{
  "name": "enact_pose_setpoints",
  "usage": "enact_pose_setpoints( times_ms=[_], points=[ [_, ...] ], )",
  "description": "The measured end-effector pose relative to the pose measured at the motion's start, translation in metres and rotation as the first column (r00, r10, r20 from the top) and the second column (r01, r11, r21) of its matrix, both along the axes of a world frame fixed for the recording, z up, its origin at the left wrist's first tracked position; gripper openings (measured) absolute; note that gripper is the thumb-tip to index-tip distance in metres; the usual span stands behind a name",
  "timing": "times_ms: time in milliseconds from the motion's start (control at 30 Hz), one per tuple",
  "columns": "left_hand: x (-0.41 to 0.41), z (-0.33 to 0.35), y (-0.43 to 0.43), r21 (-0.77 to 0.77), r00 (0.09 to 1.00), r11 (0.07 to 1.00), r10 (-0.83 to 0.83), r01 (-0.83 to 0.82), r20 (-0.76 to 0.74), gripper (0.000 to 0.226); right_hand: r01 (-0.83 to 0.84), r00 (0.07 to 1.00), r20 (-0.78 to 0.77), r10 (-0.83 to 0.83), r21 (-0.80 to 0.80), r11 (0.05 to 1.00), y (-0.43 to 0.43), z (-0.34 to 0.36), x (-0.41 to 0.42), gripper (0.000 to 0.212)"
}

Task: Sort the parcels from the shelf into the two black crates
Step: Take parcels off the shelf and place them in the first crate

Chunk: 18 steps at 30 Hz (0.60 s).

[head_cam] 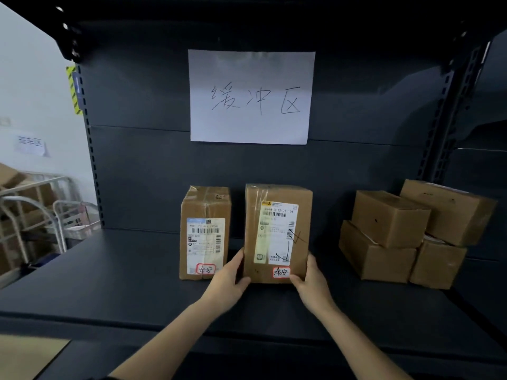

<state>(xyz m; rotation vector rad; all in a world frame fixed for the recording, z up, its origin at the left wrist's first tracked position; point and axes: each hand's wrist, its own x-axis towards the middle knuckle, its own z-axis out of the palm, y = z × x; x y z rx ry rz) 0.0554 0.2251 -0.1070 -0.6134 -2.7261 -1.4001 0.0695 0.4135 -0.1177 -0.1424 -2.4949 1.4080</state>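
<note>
Gripping the box (277, 234) at its two lower corners, we have the left hand (227, 281) on its left edge and the right hand (310, 281) on its right edge. The thumbs lie on the front face, and the hands are apart with the box between them. The box stands upright at the middle of the frame on the shelf (109, 283); whether it is lifted clear we cannot tell.

We judge the sorting far from done. Six parcels are on the shelf: this box, a second box (204, 231) just beside it to the left, and a stack (411, 234) of four at the right of the frame. The crates are out of view, so we cannot say what already lies in them.

A sign (251, 97) taped to the back panel at upper middle reads 缓冲区 by hand. A red-edged sticker (281, 272) low on the box appears to read 东安, and the second box bears one that looks the same. The printed label (278, 231) seems to begin "220A 0022-01 101" above barcodes; the finer print is too small to read.
</note>
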Motion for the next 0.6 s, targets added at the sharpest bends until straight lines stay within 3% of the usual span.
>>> enact_pose_setpoints(
  times_ms=[133, 267, 400, 467, 600],
  points=[
    [0.007, -0.007, -0.028, 0.05, 0.997, 0.996, 0.08, -0.081, 0.017, 0.063, -0.032, 0.999, 0.004, 0.032, 0.0, 0.999, -0.014, -0.004, -0.013, 0.066],
    [0.011, -0.013, -0.069, 0.108, 0.955, 0.958, 0.278, -0.267, -0.104, 0.028, -0.057, 0.998, 0.008, 0.058, -0.005, 0.998, -0.022, -0.005, -0.024, 0.062],
    [-0.004, -0.016, -0.101, 0.059, 0.897, 0.911, 0.412, -0.407, -0.164, 0.028, -0.061, 0.997, 0.04, 0.062, -0.01, 0.998, -0.024, -0.004, -0.034, 0.062],
    [-0.015, -0.016, -0.108, -0.02, 0.892, 0.899, 0.43, -0.437, -0.143, 0.037, -0.06, 0.997, 0.054, 0.061, -0.012, 0.998, -0.024, -0.002, -0.037, 0.062],
    [-0.036, -0.018, -0.114, -0.13, 0.936, 0.927, 0.352, -0.352, -0.03, 0.077, -0.053, 0.996, 0.071, 0.054, -0.026, 0.998, -0.024, -0.002, -0.041, 0.062]
  ],
)
